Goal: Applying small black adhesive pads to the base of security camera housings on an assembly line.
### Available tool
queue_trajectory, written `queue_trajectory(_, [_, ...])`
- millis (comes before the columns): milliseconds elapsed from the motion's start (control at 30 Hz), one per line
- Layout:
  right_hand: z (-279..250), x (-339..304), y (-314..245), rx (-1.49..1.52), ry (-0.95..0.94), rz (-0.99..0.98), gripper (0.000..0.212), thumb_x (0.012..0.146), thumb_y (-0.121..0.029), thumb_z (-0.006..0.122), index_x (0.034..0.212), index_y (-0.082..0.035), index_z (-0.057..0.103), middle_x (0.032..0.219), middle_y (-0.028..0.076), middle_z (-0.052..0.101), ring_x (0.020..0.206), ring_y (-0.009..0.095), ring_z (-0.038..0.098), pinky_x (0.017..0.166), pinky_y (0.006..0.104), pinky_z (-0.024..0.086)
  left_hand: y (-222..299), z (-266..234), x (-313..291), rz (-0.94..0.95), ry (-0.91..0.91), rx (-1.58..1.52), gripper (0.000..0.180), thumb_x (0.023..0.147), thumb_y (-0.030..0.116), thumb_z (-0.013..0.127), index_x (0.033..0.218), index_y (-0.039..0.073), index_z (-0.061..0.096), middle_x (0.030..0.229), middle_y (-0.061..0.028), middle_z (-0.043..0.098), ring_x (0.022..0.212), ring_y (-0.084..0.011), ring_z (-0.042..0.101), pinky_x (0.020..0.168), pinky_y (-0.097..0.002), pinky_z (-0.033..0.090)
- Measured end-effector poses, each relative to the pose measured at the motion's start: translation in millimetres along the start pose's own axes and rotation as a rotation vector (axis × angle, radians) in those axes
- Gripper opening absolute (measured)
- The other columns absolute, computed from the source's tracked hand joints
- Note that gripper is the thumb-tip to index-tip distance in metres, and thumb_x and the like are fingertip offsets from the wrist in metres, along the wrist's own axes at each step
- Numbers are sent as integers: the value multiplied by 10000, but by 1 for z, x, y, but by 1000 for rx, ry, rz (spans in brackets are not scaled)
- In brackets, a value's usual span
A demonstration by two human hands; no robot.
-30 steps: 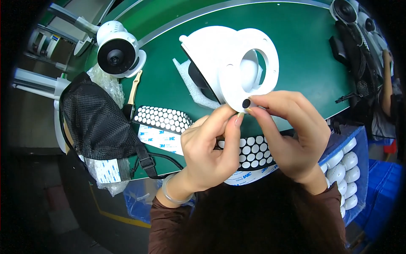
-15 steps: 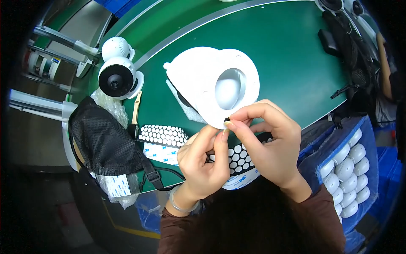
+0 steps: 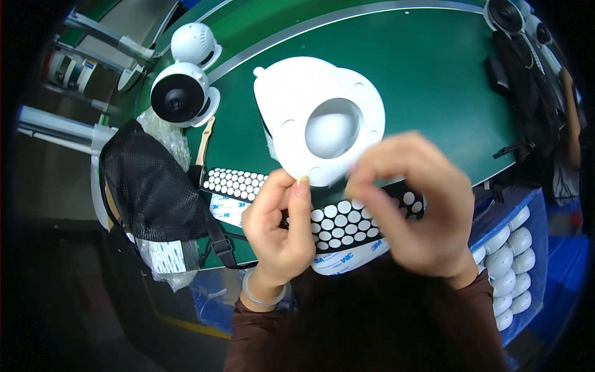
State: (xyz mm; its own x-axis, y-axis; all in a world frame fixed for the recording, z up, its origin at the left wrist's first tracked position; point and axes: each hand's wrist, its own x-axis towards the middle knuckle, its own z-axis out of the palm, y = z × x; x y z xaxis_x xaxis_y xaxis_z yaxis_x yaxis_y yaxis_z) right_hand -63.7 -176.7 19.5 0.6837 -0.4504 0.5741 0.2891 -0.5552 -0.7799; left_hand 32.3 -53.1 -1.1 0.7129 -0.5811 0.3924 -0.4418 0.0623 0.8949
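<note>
My left hand (image 3: 279, 226) is closed in a pinch, thumb and forefinger tips together just below the white camera housing (image 3: 288, 142); whatever they hold is too small to make out. To its right, my right hand (image 3: 421, 204) is smeared by motion, its thumb and forefinger curled together near the housing's lower rim. What is between those fingertips is hidden. The housing lies on the green table, its round opening facing up with a white dome inside. Under my hands is a black sheet of white round pads (image 3: 338, 223) with a printed white backing.
Two white cameras (image 3: 180, 99) stand at the far left. A wooden-handled brush (image 3: 205, 142), a second pad sheet (image 3: 232, 183) and a black mesh bag (image 3: 149, 186) lie nearer. At right, a blue-lined bin (image 3: 536, 248) holds several white domes. Black straps and bags (image 3: 517, 87) lie far right.
My right hand has moved right and away from my left, which has shifted slightly left. The small black piece earlier at my right fingertips is no longer distinguishable. The view has shifted a little.
</note>
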Motion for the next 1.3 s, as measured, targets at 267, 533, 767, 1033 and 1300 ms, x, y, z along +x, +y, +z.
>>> queue_trajectory(267, [18,7,7,-151,7,-59,112,674,44,637,759,-14,593,927,106,627,819,223,562,718,284,427,-8,-1,-2,134,-45,32,156,797,-64,539,952,-63,555,544,56,467,462,22,309,420,-161,222])
queue_trajectory(533, [23,5,6,-129,16,-18,137,692,70,627,798,-10,593,873,74,619,755,149,534,633,228,415,-6,-1,-1,144,-39,51,169,786,-69,549,955,-62,558,532,64,436,453,22,304,415,-158,217])
queue_trajectory(767, [24,6,7,-145,22,-25,134,695,73,623,797,-9,593,865,70,613,730,132,516,606,216,406,-7,-2,0,142,-48,28,190,780,-74,552,969,-67,557,527,59,418,447,16,304,412,-160,216])
queue_trajectory(1033, [26,5,7,-161,27,-37,138,689,75,627,791,-9,587,859,71,609,716,128,512,603,215,402,-6,-2,0,131,-43,24,187,777,-72,554,964,-67,558,521,60,408,445,17,302,410,-162,215])
queue_trajectory(1300, [22,5,13,-254,141,-158,243,680,74,670,861,-38,553,961,83,535,739,83,525,529,162,406,-8,-3,3,180,-39,37,175,769,-41,603,939,-57,566,520,60,435,438,15,318,407,-163,226])
